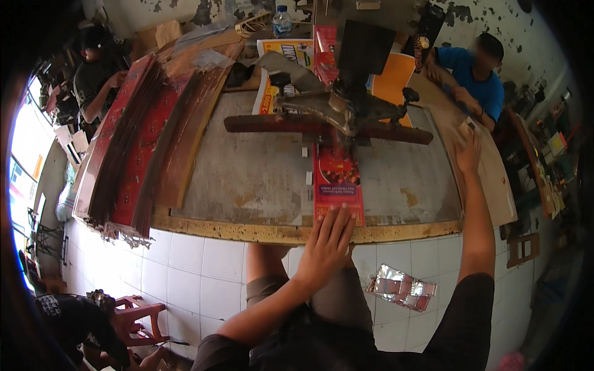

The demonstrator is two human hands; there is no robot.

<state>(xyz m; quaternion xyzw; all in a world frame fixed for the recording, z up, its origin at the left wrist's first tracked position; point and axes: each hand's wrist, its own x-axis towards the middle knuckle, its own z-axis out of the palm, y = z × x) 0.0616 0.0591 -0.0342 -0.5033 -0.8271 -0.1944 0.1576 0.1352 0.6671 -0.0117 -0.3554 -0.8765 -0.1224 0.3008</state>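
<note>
My left hand [331,238] lies flat with its fingers stretched over the near end of a pink and red printed strip [337,170]. The strip runs beneath the crossbar of a dark metal press [343,114]. Out to the right, my right hand [468,154] rests on a brown board [492,179], its fingers extended. Just beyond those fingertips is a small tan block [468,125]; whether they touch it cannot be made out. Two small white pieces [309,178] sit on the grey worktop [247,173], left of the strip.
Stacks of red printed sheets [145,148] cover the table's left side. Yellow-and-white printed sheets [288,52] and a water bottle [282,21] stand behind the press. A person in blue [473,77] works at the far right; another sits at the far left. Shiny packaging [402,287] lies on the floor.
</note>
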